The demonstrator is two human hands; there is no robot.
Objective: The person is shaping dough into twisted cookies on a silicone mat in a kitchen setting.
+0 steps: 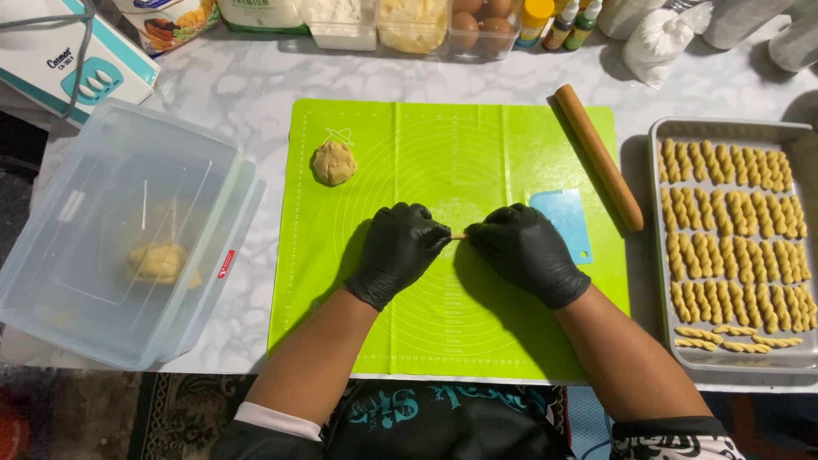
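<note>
Both my hands wear black gloves and rest on a bright green silicone mat (477, 145). My left hand (396, 250) and my right hand (524, 251) are closed side by side over a thin piece of tan dough (458, 236); only a short bit of it shows between the fingers. A ball of the same dough (333, 163) sits at the mat's upper left, apart from my hands.
A wooden rolling pin (600, 156) and a light blue scraper (564, 220) lie on the mat's right side. A metal tray (654, 221) at the right holds several twisted dough pieces. A clear lidded container (102, 230) with dough stands at the left. Ingredients line the far edge.
</note>
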